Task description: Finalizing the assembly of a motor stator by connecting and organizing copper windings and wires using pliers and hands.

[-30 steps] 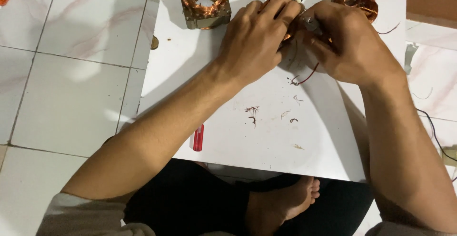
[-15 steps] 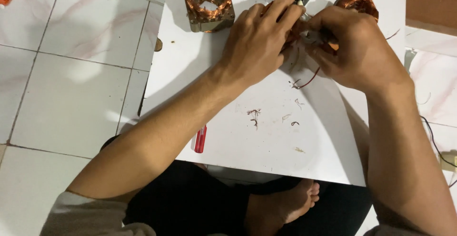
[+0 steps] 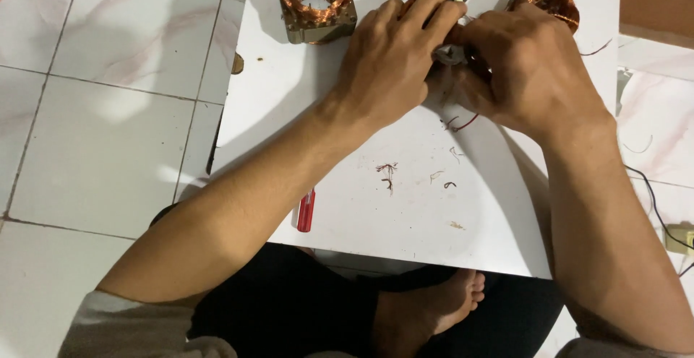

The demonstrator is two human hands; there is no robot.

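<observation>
Both hands (image 3: 463,62) shifted slightly down the board (image 3: 405,206).

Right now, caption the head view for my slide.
Both hands, left hand and right hand, work a small part over a white board.

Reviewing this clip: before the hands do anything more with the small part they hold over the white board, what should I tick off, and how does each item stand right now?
1. Both hands on the part: ok. Left hand and right hand close together around a small grey metal piece.
2. Grip detail: cannot tell, the fingers hide most of it.
3. Thin red wire trailing below the hands: ok, lying loose on the white board.
4. Square metal stator with copper windings: ok, apart from the hands, at the board's far edge.
5. Red-handled tool: ok, at the near edge, partly under the left forearm.
6. Copper wire scraps: not ok, scattered on the board.
</observation>
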